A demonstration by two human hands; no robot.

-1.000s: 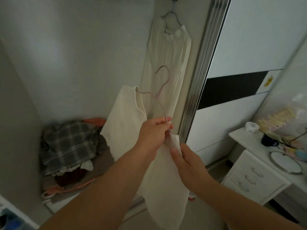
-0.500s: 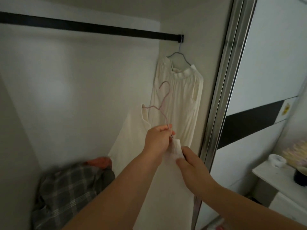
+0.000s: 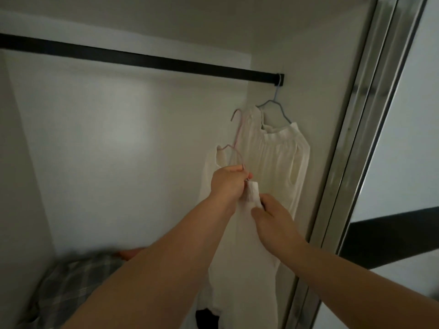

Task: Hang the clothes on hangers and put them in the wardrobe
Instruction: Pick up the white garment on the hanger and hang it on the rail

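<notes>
Head view showed the left hand (image 3: 228, 184) pinching the thin pink hanger (image 3: 235, 143) and the right hand (image 3: 273, 214) gripping the cream garment (image 3: 240, 269), held below the rail (image 3: 142, 59); it looked light and limp, best carried by the hanger's neck.

A metal sliding-door frame (image 3: 370, 129) stands beside a white panel (black-banded) (image 3: 403, 162).
</notes>
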